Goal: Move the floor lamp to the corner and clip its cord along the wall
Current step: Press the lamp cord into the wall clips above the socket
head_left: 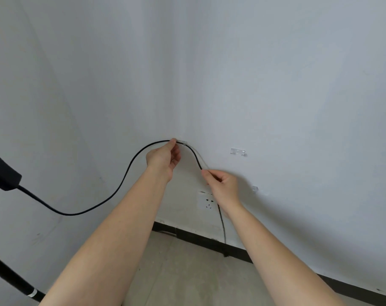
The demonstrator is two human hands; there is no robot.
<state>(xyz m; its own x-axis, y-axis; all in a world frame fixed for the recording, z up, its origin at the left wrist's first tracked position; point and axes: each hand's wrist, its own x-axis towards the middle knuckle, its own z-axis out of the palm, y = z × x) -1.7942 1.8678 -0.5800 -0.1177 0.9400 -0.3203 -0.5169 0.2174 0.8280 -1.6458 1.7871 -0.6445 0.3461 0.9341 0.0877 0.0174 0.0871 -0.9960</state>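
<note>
Cord-clipping step is in hand; the lamp looks parked already, its black pole at the lower left edge and a black housing on the left where the cord comes out. From there the cord sags low along the left wall, climbs in an arc to the corner and reaches the first clear clip, stuck on the right-hand wall just beside the corner. Left hand has thumb and fingertips pinched shut on the cord right at that clip, pressing it toward the wall; can't tell from here whether the cord is fully seated in the clip or just held against it. Right hand is closed on the cord a bit further down the run, fingers curled around it, keeping a short curved length between the two hands. Below the right hand the cord drops past the wall socket to the black skirting near the floor. Two more clear clips sit empty on the same wall: one to the right of the first at about the same height, another lower and further right, just beside the right hand. Next move, my read: confirm the first clip has caught, then slide the right hand along, take up the slack and press the cord into the second clip. Needs light tension only; pulling hard could peel the adhesive clip or pop the cord back out.
</note>
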